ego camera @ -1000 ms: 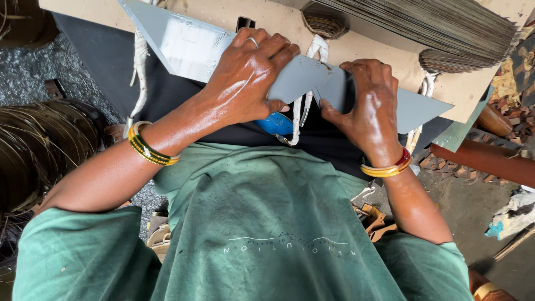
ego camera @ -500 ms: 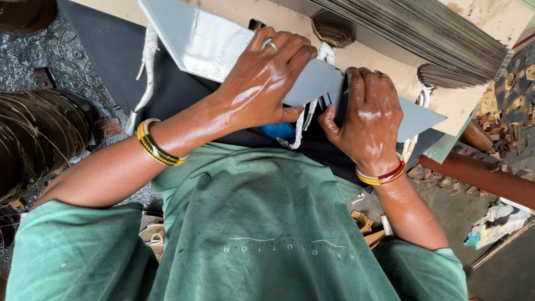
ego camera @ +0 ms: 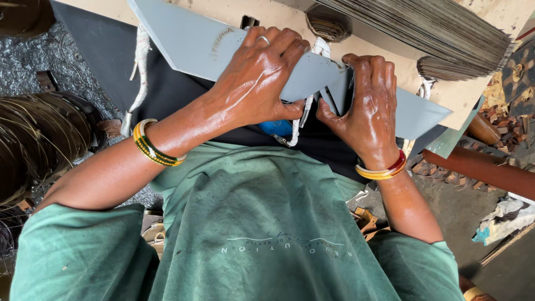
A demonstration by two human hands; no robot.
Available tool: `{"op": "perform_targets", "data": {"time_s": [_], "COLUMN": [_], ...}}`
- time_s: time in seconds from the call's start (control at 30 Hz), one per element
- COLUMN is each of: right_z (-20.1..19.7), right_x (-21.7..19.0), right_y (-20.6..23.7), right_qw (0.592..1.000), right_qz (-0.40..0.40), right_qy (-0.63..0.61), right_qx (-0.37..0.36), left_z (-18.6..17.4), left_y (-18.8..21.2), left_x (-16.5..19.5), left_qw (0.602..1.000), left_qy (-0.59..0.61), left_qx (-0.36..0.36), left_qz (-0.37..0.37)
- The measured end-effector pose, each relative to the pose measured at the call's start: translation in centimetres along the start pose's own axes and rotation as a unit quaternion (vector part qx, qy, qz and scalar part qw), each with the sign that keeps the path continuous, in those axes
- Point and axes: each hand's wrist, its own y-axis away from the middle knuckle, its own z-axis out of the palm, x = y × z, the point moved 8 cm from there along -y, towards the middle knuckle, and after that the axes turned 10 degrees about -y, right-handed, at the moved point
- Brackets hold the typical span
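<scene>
Both grips are being clamped on the grey card sheet, left hand flat, right hand pinching. Being thin and bendable, it is best taken beside the fold.

My left hand presses down on a long grey angled sheet, fingers curled over its far edge. My right hand grips the sheet's right part, beside white cords.

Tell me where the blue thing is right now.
In the head view, the blue object sits near the middle, mostly hidden under the left hand and the grey sheet, beside white cords.
</scene>
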Motion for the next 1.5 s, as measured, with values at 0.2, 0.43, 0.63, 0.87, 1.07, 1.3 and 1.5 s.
{"op": "perform_targets", "data": {"time_s": [0.2, 0.43, 0.63, 0.87, 1.07, 1.3, 1.5], "right_z": [-0.4, -0.7, -0.9, -0.5, -0.6, -0.7, -1.7], "right_x": [0.1, 0.7, 1.0, 0.4, -0.2, 0.7, -0.6], "right_y": [0.3, 1.1, 1.4, 1.0, 0.8, 2.3, 4.0], "right_qw": [1.000, 1.000, 0.999, 0.999, 0.998, 0.998, 0.986], "right_qz": [-0.002, 0.002, -0.013, -0.004, 0.006, 0.024, -0.023], "right_qy": [-0.018, -0.008, -0.014, -0.036, -0.059, -0.052, 0.129], "right_qx": [0.012, 0.013, 0.041, 0.028, 0.011, 0.012, 0.105], "left_z": [-0.8, -0.7, -0.8, -0.4, -0.4, -1.5, -2.7], "left_y": [0.0, 0.6, 0.8, 0.9, 0.8, 0.7, 0.9], "left_x": [0.2, 0.0, 0.0, 1.0, 1.0, 1.3, 3.4], "left_qw": [1.000, 1.000, 0.999, 0.995, 0.994, 0.998, 0.955], "left_qy": [0.013, -0.003, -0.036, -0.098, -0.105, -0.062, -0.236], "left_qx": [0.012, 0.008, 0.005, 0.008, 0.021, 0.022, 0.108], "left_qz": [-0.004, -0.002, 0.008, 0.019, 0.011, 0.019, 0.144]}}
